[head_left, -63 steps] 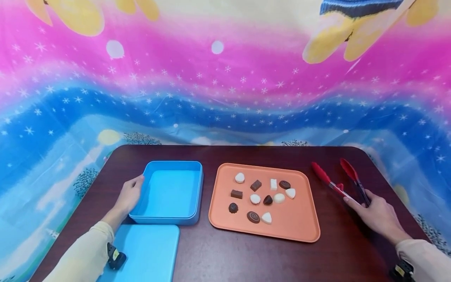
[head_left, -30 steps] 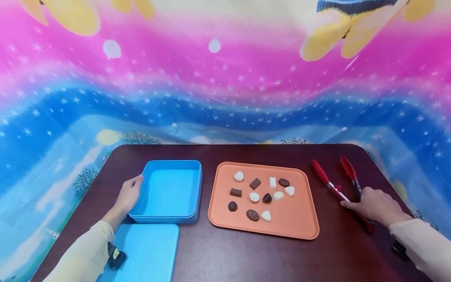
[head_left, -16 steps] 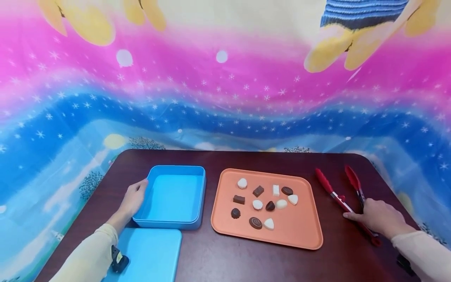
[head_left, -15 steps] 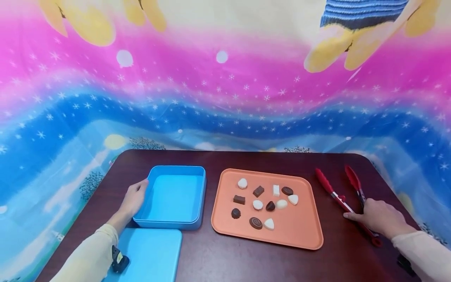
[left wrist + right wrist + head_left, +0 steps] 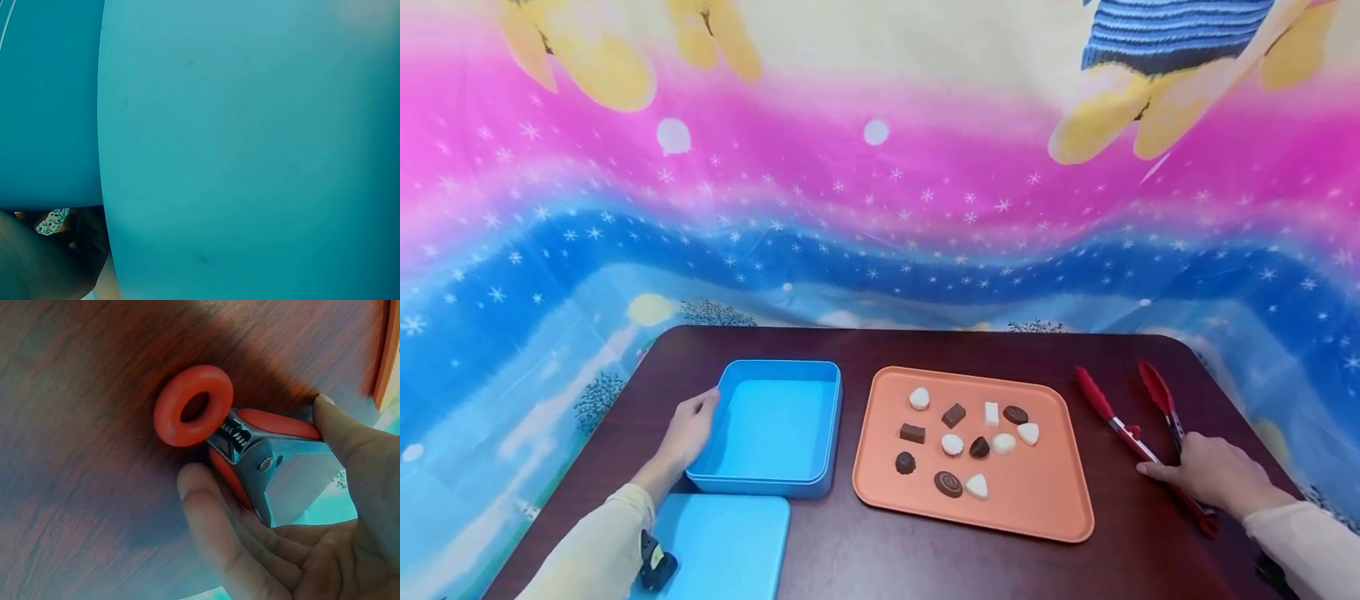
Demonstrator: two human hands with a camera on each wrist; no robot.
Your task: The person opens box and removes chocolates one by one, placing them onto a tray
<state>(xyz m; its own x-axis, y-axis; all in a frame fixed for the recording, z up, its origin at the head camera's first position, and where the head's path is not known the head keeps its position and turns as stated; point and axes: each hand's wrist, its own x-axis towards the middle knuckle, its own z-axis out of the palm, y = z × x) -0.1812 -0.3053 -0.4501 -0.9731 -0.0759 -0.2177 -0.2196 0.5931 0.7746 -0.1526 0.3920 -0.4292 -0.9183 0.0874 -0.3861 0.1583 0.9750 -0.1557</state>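
Observation:
My left hand [image 5: 688, 429] grips the left wall of an open blue square box [image 5: 760, 486], thumb by the rim. Its lid [image 5: 722, 546] lies flat in front; blue plastic [image 5: 237, 150] fills most of the left wrist view. At right, my right hand [image 5: 1221, 475] holds red-and-metal tongs [image 5: 1135, 440] with arms spread and tips pointing away from me. In the right wrist view, the thumb [image 5: 340, 428] touches one arm and the fingers curl by the other. The tongs' red pull ring [image 5: 215, 406] is beside the hand, over the wood.
An orange tray [image 5: 1045, 500] lies between the box and the tongs. Several dark and white chocolates [image 5: 948, 483] are spread over it. The brown table [image 5: 880, 558] has a patterned curtain [image 5: 880, 208] behind it.
My right hand has shifted its hold on the tongs, turning over them so the ring end now shows below it. The left hand stays on the box. The head view has tilted slightly.

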